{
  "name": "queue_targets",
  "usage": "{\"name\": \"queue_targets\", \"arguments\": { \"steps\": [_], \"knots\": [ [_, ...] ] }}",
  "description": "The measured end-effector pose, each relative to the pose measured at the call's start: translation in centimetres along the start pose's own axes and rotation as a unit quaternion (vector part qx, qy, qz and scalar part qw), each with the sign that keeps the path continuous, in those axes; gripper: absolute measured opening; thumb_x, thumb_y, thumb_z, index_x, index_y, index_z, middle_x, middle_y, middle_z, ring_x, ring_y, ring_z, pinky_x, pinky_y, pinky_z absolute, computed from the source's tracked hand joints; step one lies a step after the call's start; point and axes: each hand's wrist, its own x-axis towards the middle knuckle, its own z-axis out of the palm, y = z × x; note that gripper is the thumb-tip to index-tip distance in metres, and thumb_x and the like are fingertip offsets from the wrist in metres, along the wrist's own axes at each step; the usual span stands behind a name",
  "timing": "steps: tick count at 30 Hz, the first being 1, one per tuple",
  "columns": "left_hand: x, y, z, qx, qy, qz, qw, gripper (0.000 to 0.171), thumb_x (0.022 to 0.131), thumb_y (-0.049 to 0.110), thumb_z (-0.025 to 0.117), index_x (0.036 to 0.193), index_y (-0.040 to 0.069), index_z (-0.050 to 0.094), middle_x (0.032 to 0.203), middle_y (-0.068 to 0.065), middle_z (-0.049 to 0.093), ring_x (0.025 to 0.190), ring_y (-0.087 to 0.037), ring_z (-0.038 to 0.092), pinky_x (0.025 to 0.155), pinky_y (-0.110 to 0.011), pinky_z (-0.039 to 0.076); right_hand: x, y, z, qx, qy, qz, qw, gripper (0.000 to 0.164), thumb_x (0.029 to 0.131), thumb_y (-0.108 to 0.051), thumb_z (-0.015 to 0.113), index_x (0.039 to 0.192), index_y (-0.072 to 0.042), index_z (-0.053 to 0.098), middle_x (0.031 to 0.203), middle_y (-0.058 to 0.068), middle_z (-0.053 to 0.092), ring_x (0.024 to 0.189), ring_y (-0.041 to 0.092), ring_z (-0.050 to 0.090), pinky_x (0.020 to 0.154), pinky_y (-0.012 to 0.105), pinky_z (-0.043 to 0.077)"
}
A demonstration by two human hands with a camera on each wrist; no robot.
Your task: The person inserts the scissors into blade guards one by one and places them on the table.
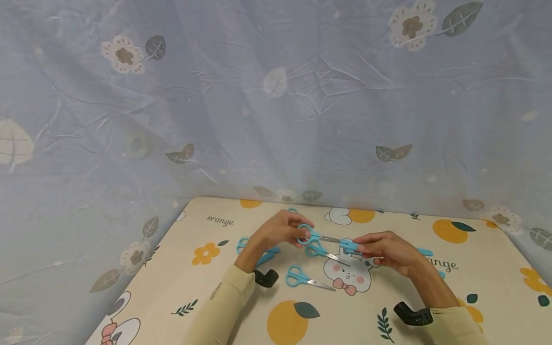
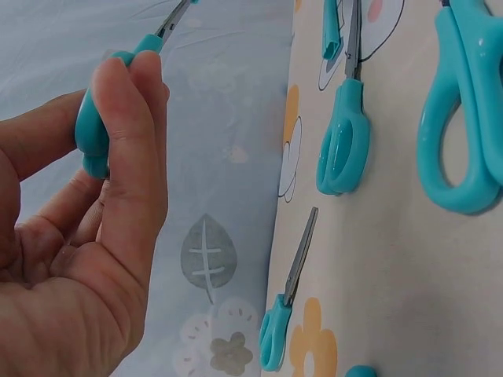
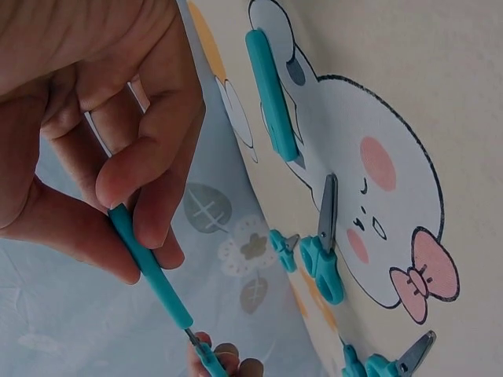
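Toward the left edge of the cloth-covered counter (image 1: 345,321), a pair of part-hidden scissors (image 1: 242,244) is seen behind the left forearm; beside it lies a blue piece (image 1: 266,257), its kind obscured. The left hand (image 1: 278,230) is raised over the middle of the counter, its grip pinching the blue ring handle of the held scissors (image 1: 328,239) between thumb and fingers. Beyond this hand, near the far edge, a blue handle (image 1: 293,210) is partly exposed. Toward the front edge, the nearer bare scissors (image 1: 297,276) are laid with blades directed rightward; the farther bare scissors (image 1: 316,249) are similarly oriented, below the held pair. The blade tip is met by the mouth of the held blade cover (image 1: 348,245); the depth of insertion cannot be determined. This cover is pinched in the grip of the right hand (image 1: 388,251). A loose blade cover (image 3: 271,98) is shown on the printed rabbit's ear. Farther toward the right edge, two blue strips (image 1: 424,252) are partly concealed by the right arm.
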Motion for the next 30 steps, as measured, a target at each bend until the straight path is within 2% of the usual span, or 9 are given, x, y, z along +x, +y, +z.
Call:
{"name": "queue_targets", "arguments": {
  "steps": [5,11,17,24,30],
  "knots": [
    [0.1,0.1,0.2,-0.002,-0.001,0.001,1.0,0.034,0.1,0.0,0.07,0.133,-0.009,0.069,0.093,-0.004,0.078,0.083,-0.016,0.078,0.074,-0.038,0.07,0.2,0.0,0.1,0.0,-0.002,-0.001,1.0,0.032,0.103,-0.023,0.072,0.132,-0.009,0.077,0.099,-0.008,0.078,0.089,0.014,0.067,0.066,0.023,0.052],
    [0.1,0.1,0.4,-0.012,0.0,-0.006,0.9999,0.03,0.098,-0.001,0.072,0.128,-0.004,0.073,0.092,-0.004,0.078,0.081,-0.017,0.077,0.071,-0.035,0.07,0.4,-0.1,0.3,0.007,0.001,0.003,1.0,0.028,0.103,-0.022,0.073,0.128,-0.012,0.079,0.097,-0.009,0.079,0.086,0.013,0.067,0.065,0.022,0.051],
    [0.1,0.1,0.5,-0.011,-0.002,-0.009,0.9999,0.033,0.098,-0.002,0.072,0.131,-0.007,0.07,0.09,-0.004,0.077,0.079,-0.015,0.077,0.071,-0.035,0.07,0.5,-0.2,0.7,0.006,0.003,0.002,1.0,0.028,0.103,-0.022,0.073,0.127,-0.012,0.079,0.097,-0.009,0.079,0.087,0.014,0.065,0.064,0.022,0.051],
    [0.0,0.1,0.7,-0.006,-0.002,-0.001,1.0,0.031,0.097,-0.001,0.073,0.128,-0.004,0.073,0.088,-0.005,0.077,0.079,-0.016,0.078,0.072,-0.036,0.07,0.5,-0.4,1.1,0.008,0.009,-0.001,1.0,0.026,0.103,-0.021,0.073,0.126,-0.013,0.081,0.095,-0.009,0.078,0.088,0.014,0.065,0.065,0.023,0.051],
    [0.2,-0.1,1.2,0.0,-0.015,0.007,0.9999,0.036,0.098,0.0,0.072,0.134,-0.008,0.068,0.091,-0.005,0.074,0.081,-0.018,0.079,0.075,-0.038,0.07,0.7,-0.2,1.2,0.008,0.007,-0.003,1.0,0.028,0.102,-0.022,0.074,0.127,-0.012,0.08,0.095,-0.009,0.077,0.087,0.013,0.065,0.065,0.023,0.052]
  ]
}}
